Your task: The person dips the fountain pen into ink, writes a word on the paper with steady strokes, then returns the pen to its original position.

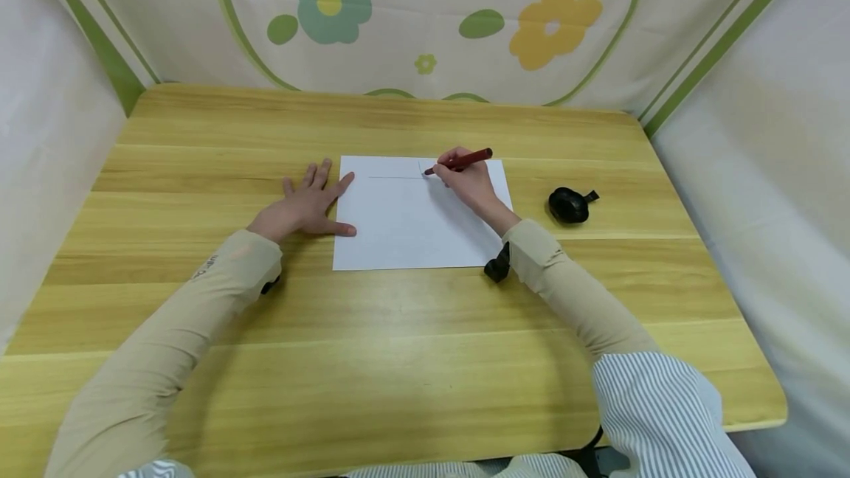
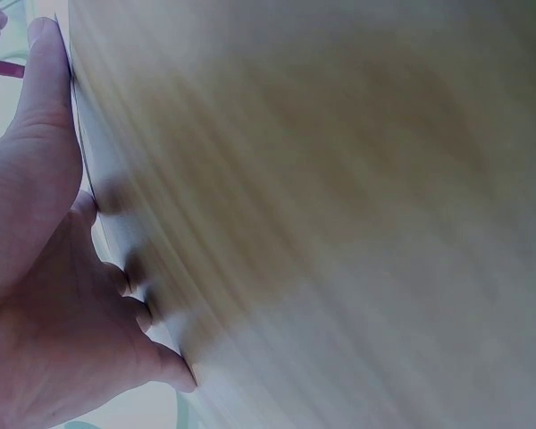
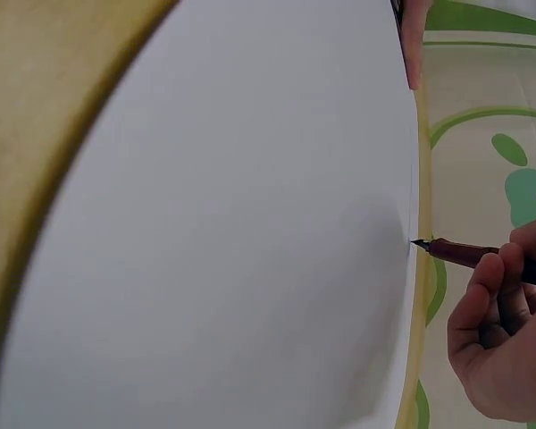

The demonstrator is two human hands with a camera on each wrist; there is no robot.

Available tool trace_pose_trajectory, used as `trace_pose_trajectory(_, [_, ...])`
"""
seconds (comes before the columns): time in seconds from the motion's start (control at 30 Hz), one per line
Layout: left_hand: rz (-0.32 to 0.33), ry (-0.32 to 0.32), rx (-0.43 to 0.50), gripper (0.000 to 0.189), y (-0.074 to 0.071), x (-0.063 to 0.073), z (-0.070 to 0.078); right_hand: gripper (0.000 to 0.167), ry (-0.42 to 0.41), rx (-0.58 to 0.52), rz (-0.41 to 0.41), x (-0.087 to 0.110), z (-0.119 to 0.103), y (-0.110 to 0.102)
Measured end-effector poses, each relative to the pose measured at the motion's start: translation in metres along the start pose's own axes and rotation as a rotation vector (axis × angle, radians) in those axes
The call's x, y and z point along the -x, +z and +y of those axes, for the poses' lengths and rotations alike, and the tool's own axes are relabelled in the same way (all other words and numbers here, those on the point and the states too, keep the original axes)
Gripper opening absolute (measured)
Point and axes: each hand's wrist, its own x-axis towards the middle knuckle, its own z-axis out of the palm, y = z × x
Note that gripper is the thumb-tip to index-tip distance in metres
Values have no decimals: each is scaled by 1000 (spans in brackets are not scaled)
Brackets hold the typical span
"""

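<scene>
A white sheet of paper (image 1: 398, 234) lies flat on the wooden table, a long thin line and a short upright stroke drawn near its top. My right hand (image 1: 473, 189) pinches a dark red fountain pen (image 1: 468, 159), its nib on the paper where the two strokes come close. In the right wrist view the pen's dark pointed nib (image 3: 419, 243) shows clearly, with fingers curled about the barrel. With fingers spread, my left hand (image 1: 299, 210) rests at the paper's left edge, thumb and index fingertips on the sheet and the other fingers on the wood.
A round black object with a short tab (image 1: 569, 206) sits on the table (image 1: 372, 375) to the right of the paper. Behind the table hangs a white curtain (image 1: 398, 21) with printed flowers, and white cloth hangs at both sides.
</scene>
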Motion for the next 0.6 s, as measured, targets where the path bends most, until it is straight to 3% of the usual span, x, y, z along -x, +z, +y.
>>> trace_pose_trajectory(0.6, [5,3,-19,106,1,1,2,11,-34,8,-17,8,2,0])
